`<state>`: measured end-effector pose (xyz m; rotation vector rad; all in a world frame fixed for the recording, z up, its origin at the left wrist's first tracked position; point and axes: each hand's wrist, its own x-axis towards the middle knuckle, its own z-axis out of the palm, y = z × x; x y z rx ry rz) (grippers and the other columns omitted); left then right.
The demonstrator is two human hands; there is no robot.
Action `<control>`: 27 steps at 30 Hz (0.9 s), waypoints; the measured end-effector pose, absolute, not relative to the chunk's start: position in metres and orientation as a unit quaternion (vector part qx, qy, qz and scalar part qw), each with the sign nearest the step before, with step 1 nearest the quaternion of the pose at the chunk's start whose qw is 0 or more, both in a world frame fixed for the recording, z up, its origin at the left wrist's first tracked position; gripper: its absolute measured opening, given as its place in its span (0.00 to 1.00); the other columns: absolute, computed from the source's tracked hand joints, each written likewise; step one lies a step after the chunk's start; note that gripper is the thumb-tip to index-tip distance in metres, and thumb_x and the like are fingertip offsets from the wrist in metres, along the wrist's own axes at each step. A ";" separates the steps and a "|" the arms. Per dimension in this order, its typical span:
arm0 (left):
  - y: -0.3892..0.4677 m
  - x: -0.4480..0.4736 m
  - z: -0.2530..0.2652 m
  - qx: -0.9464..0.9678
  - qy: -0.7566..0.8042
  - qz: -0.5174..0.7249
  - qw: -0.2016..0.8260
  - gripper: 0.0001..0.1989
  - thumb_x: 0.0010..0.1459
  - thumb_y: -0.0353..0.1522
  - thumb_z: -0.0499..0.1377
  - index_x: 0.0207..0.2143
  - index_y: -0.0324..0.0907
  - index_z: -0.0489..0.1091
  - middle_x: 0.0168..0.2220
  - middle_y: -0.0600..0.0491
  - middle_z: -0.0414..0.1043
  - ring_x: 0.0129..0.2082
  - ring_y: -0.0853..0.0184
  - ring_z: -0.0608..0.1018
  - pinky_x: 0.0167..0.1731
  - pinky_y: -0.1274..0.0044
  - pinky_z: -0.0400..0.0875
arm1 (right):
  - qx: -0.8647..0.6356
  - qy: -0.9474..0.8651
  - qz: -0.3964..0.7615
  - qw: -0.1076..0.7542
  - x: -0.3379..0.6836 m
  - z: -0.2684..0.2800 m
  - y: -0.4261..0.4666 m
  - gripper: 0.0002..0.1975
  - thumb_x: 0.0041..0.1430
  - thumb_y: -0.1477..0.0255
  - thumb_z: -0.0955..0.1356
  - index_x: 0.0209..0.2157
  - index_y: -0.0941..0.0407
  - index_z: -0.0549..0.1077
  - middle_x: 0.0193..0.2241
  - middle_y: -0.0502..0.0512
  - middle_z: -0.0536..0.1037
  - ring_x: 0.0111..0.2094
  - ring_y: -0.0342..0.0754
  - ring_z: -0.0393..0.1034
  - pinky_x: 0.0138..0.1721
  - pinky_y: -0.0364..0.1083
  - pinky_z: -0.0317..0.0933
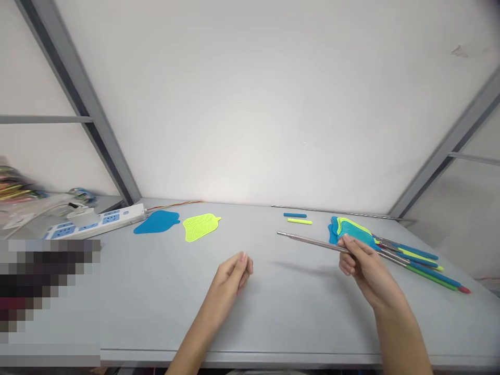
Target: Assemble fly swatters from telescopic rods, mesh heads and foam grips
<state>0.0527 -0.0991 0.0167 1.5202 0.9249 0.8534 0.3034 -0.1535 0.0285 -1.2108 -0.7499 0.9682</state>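
Observation:
My right hand (361,263) pinches a thin metal telescopic rod (312,242), which points left above the table with its far end free. Behind and right of that hand lies a pile of fly swatters (353,234), blue and yellow-green heads stacked, their handles (433,271) fanning out to the right. Fingers curled and thumb against them, my left hand (233,273) hovers over the table with nothing visible in it. Beyond it lie a loose yellow-green swatter head (201,227) and a blue swatter head (157,222). A blue grip tube (295,215) and a yellow one (300,221) rest near the back.
A white power strip (105,221) with a plugged-in cable stands at the left. Along the wall runs a long thin metal rod (336,212). Grey metal posts (78,99) rise on both sides of the grey table (156,297). The lower left corner is pixelated.

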 end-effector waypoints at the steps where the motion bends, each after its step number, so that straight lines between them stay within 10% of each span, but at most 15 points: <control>1: -0.093 0.054 0.024 0.655 0.391 0.372 0.529 0.19 0.56 0.43 0.41 0.22 0.40 0.56 0.16 0.60 0.45 0.17 0.74 0.54 0.19 0.81 0.50 | -0.527 -0.338 0.423 0.655 0.301 0.032 -0.150 0.11 0.49 0.63 0.65 0.26 0.57 0.67 0.13 0.44 0.51 0.16 0.37 0.48 0.17 0.39 0.47; 9: 0.009 0.038 0.022 0.780 0.542 0.291 0.118 0.20 0.55 0.44 0.36 0.34 0.41 0.61 0.29 0.52 0.63 0.31 0.68 0.68 0.31 0.78 0.61 | -0.479 -0.388 0.464 0.636 0.292 0.054 -0.113 0.14 0.46 0.61 0.66 0.31 0.57 0.70 0.15 0.45 0.57 0.17 0.37 0.52 0.19 0.39 0.52; 16: 0.063 -0.017 -0.027 0.762 0.618 0.185 0.059 0.34 0.44 0.51 0.46 0.46 0.36 0.59 0.48 0.36 0.55 0.50 0.46 0.55 0.42 0.57 0.48 | -0.482 -0.372 0.599 0.521 0.288 0.007 -0.074 0.10 0.43 0.67 0.69 0.23 0.62 0.70 0.20 0.50 0.66 0.20 0.37 0.59 0.20 0.38 0.54; 27: 0.034 -0.001 -0.028 0.864 0.473 0.154 0.078 0.30 0.48 0.51 0.44 0.50 0.46 0.55 0.50 0.46 0.56 0.50 0.58 0.57 0.46 0.67 0.50 | -0.485 -0.339 0.618 0.517 0.287 -0.037 -0.044 0.07 0.45 0.73 0.67 0.28 0.62 0.70 0.19 0.49 0.64 0.18 0.36 0.59 0.17 0.36 0.54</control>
